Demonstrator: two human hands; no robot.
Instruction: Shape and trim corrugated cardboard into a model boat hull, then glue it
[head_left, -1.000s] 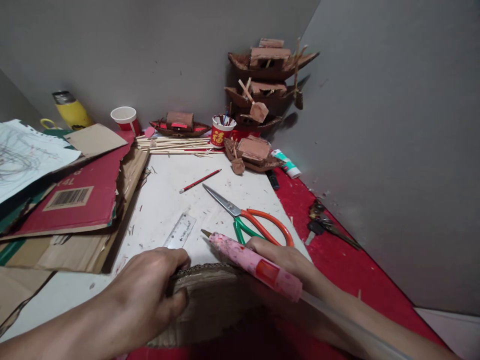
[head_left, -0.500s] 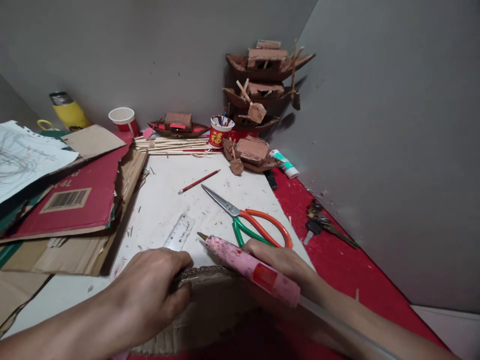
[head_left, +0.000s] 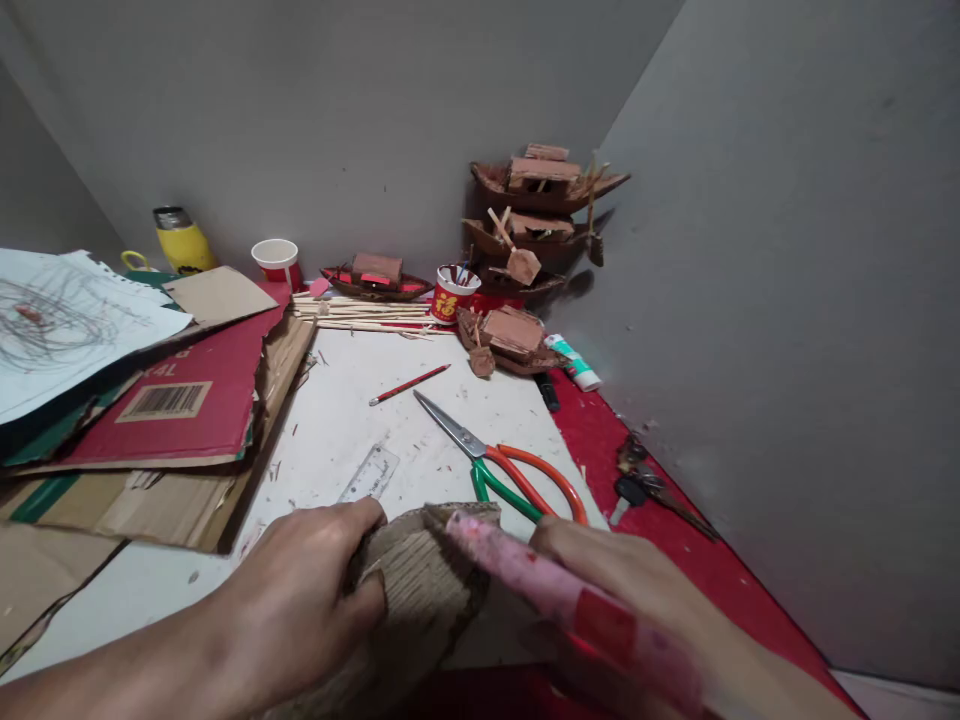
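Note:
My left hand is closed on a curved piece of corrugated cardboard at the bottom middle, thumb on its near face and fingers over its top edge. My right hand grips a pink glue gun, blurred by motion, whose tip lies at the cardboard's top edge. Just beyond the hands lie orange-and-green scissors and a clear ruler on the white work surface.
A red pencil lies further back. Flattened boxes and a drawing sheet pile up at the left. Cardboard boats, sticks, cups, a glue tube and a yellow bottle line the back wall. Keys rest on the red cloth.
The view has tipped up. My left hand has tilted the cardboard piece upright, and my right hand has drawn the glue gun nearer, its tip now at the cardboard's edge.

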